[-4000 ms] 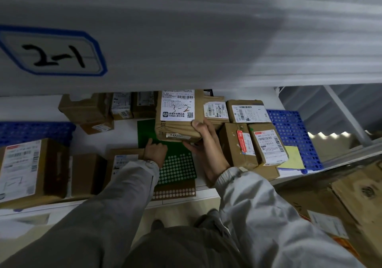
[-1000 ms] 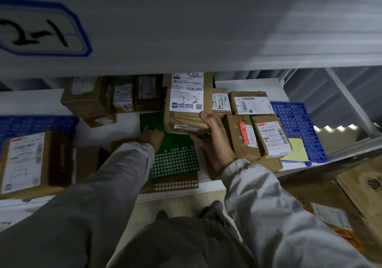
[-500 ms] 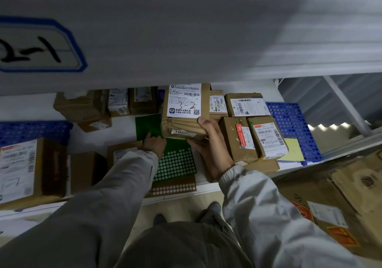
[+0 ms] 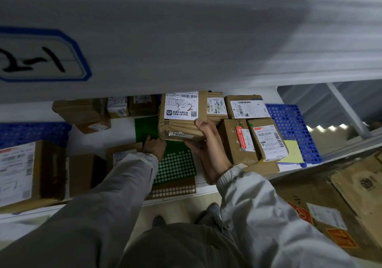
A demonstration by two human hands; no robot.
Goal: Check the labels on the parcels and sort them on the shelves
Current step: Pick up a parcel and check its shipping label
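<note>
- White shelving fills the view: an upper shelf front (image 4: pixel 186 40) carries a hand-written tag (image 4: pixel 39 55) that seems to read 2-1, and below it the lower shelf (image 4: pixel 99 143) holds brown parcels, blue perforated mats (image 4: pixel 293 131) and a green dotted sheet (image 4: pixel 175 164).
- The right hand (image 4: pixel 208 149) grips a brown parcel (image 4: pixel 182 120) at its near right corner, thumb on top by the white label and fingers clamped underneath; the parcel is tipped up over the green dotted sheet, with its label facing the camera and a handwritten mark like 3-2.
- The left hand (image 4: pixel 155 146) lies on the lower shelf beside the parcel's near left corner, fingers together and mostly flat; it holds nothing that I can see.
- Two small boxes (image 4: pixel 252 141) stand just beside the right wrist, with more labelled parcels (image 4: pixel 248 107) behind them.
- Risk, as I judge it: a one-handed grip at a corner could let the parcel twist and drop onto the sheet.
- Setting it down here may be a mis-sort if the 3-2 mark names another shelf.
- Swinging it out to the right could knock the two small boxes; lifting it could catch the upper shelf front.
</note>
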